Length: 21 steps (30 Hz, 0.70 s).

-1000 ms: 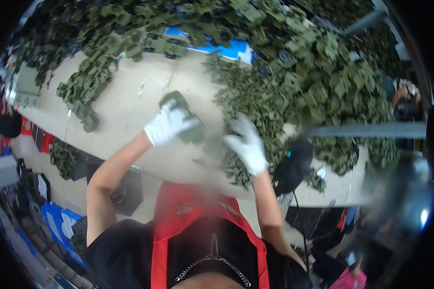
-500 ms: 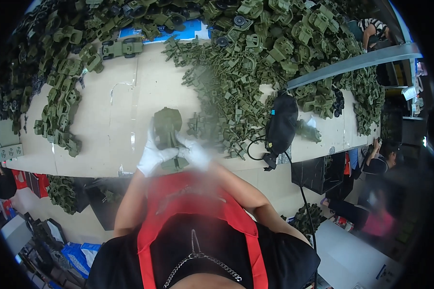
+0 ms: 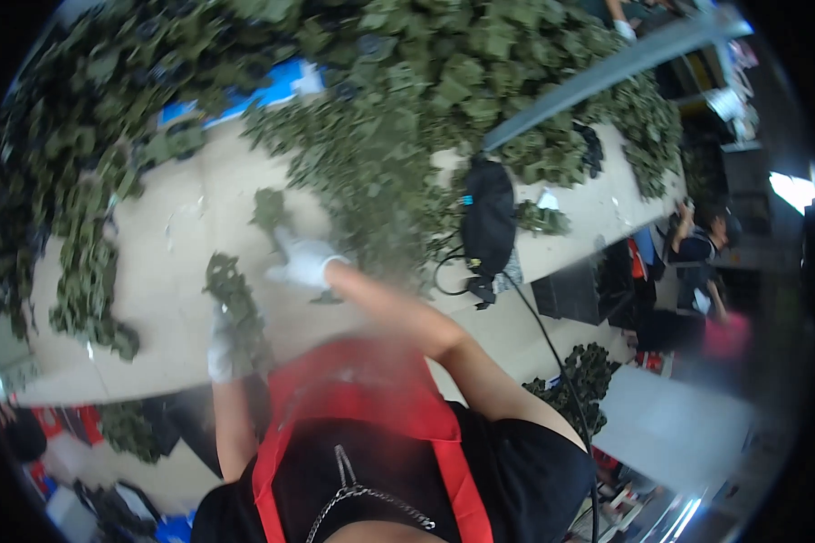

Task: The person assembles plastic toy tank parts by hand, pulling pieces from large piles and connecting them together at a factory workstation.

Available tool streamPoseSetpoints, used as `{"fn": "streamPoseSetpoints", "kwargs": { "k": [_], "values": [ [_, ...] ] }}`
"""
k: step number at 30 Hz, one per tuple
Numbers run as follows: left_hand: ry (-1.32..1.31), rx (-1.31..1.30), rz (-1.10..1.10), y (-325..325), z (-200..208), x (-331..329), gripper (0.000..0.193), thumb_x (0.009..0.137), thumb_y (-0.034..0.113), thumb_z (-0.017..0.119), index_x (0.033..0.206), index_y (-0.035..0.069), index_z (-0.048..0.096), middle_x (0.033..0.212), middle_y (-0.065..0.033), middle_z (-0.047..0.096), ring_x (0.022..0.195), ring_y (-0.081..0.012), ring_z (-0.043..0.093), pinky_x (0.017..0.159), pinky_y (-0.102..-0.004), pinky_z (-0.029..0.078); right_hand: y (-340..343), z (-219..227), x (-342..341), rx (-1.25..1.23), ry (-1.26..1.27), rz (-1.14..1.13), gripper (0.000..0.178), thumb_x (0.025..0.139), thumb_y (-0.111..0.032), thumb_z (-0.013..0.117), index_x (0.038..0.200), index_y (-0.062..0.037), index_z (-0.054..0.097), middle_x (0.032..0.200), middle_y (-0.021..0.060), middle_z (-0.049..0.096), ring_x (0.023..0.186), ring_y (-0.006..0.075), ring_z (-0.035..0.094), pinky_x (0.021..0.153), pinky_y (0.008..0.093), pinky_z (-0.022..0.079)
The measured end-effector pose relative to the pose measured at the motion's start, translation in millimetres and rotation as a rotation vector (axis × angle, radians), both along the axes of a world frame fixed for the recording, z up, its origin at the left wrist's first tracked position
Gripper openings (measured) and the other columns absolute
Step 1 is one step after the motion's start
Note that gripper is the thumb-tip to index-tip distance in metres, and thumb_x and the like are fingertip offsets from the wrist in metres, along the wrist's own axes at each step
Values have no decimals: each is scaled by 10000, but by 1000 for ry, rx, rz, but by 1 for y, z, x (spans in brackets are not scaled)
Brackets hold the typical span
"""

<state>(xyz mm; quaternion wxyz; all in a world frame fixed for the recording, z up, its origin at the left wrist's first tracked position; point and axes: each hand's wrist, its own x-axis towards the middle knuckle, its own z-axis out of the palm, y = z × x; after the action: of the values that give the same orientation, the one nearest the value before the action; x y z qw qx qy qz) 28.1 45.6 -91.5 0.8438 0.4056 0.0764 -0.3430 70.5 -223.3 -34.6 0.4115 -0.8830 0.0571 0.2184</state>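
Note:
My left hand, in a white glove, is closed on the side of a long olive-green plastic toy vehicle part, held tilted over the table's near edge. Further right, my gloved right hand is stretched over the tabletop, thumb and fingers apart. Its fingertips are at a smaller olive-green plastic piece; motion blur hides whether they touch it. Beneath this hand a small dark green piece shows in part. Right of the hand spreads a heap of small green parts.
Larger green vehicle parts pile up along the left and far side. A black bag-like object with a cable lies at the right, below a metal bar. Other people are at the far right.
My hands, together on one green part before, have parted. The left has drawn back and left with a part; the right reaches toward a smaller piece. The whole view has shifted and tilted.

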Motion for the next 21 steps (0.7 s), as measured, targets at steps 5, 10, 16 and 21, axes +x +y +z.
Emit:
{"fn": "streamPoseSetpoints", "kwargs": {
  "k": [5,10,16,21],
  "values": [
    [57,-30,68,-29,19,2,1024,751,662,660,1472,51,264,1347,-127,494,1182,-317,536,959,-528,466,-40,-18,6,-555,-155,-208,409,815,-376,650,1041,-37,620,1022,185,654,933,286,657,781,391,525],
    [-212,133,-114,-74,26,14,586,915,270,505,1444,77,343,1227,-90,550,990,-169,576,807,-282,485,-83,-90,-14,-568,-205,-254,186,828,-185,568,931,-49,642,862,201,683,817,346,679,747,430,538],
    [-143,-44,-26,-107,97,6,590,918,436,498,1351,36,471,1187,-106,602,997,-219,622,797,-334,525,-86,-3,-28,-79,-200,-528,392,794,-193,584,1151,-39,630,982,229,678,912,379,655,829,417,520],
    [-175,200,40,-126,121,-7,430,857,249,624,1214,18,564,1049,-75,643,898,-181,631,765,-326,524,-51,112,-81,750,62,-299,444,798,-211,695,1163,31,623,873,102,690,766,155,651,699,286,528]
  ]
}}
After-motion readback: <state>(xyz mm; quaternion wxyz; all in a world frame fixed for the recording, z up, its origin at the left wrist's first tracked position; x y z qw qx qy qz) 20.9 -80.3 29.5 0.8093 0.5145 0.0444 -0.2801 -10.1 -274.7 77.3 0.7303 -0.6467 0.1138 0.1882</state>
